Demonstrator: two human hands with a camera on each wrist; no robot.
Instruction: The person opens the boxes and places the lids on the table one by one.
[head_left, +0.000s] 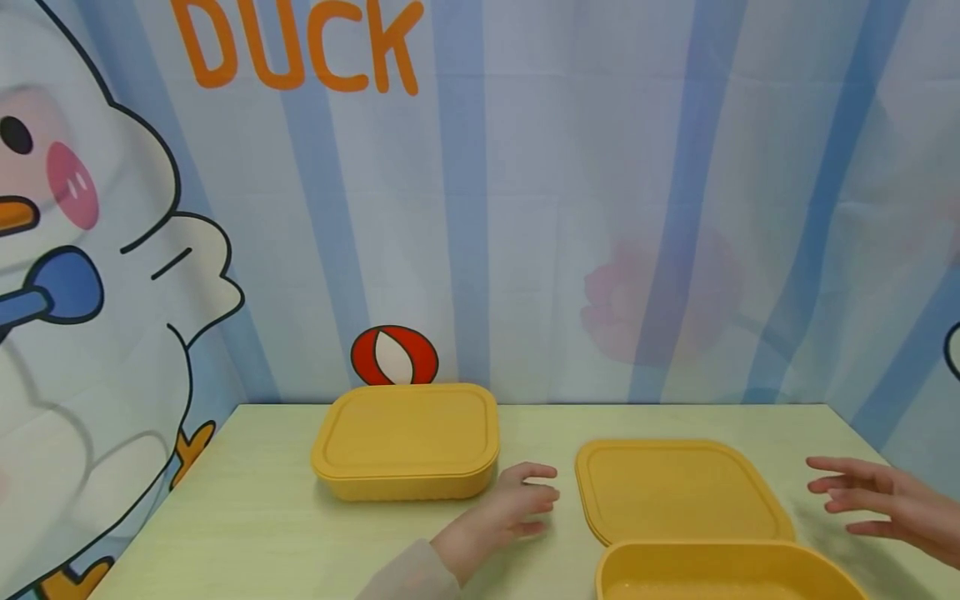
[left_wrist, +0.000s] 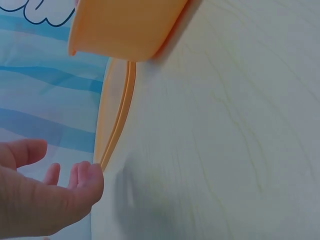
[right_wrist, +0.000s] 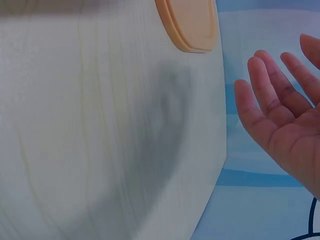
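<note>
A yellow lid (head_left: 678,492) lies flat on the table, right of centre in the head view. In front of it stands a yellow box (head_left: 720,575) without a lid, cut off by the bottom edge. My left hand (head_left: 506,508) hovers left of the lid, fingers loosely bent and holding nothing. On the lid's other side, my right hand (head_left: 885,504) is held above the table with its fingers spread apart, also holding nothing. Both wrist views show each hand apart from the lid, casting a shadow on the table. A second yellow box (head_left: 408,442), covered by its lid, stands behind my left hand.
The pale table (head_left: 247,517) ends at the back against a blue-striped cloth (head_left: 525,208). Printed on the cloth are a large duck (head_left: 82,400), orange lettering and a red-and-white ball (head_left: 394,357). The cloth also runs along both sides.
</note>
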